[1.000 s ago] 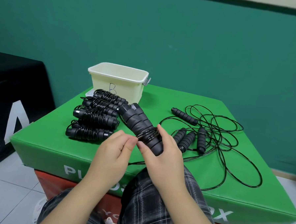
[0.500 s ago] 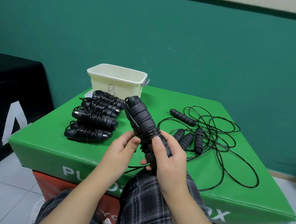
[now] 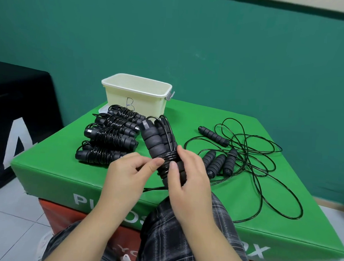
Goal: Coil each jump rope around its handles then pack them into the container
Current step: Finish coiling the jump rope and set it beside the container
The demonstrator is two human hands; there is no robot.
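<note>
My right hand (image 3: 186, 177) grips a pair of black foam jump-rope handles (image 3: 153, 140), held together and pointing away, with a few turns of black cord around their middle. My left hand (image 3: 128, 171) pinches the cord beside those turns. The cord's free end trails down over the box's front edge. Several coiled jump ropes (image 3: 107, 139) lie in a row on the left of the green box. The cream container (image 3: 136, 96), marked B, stands open behind them. Uncoiled ropes (image 3: 251, 160) with loose handles (image 3: 218, 162) sprawl on the right.
The green padded box (image 3: 242, 223) sits on a red one, with a teal wall close behind. A black box (image 3: 15, 106) stands to the left. My plaid-trousered knees are against the box front, above a white tiled floor.
The handle pair has tipped from leaning left to more upright. My left hand has brought the cord round again, adding to the turns at the middle.
</note>
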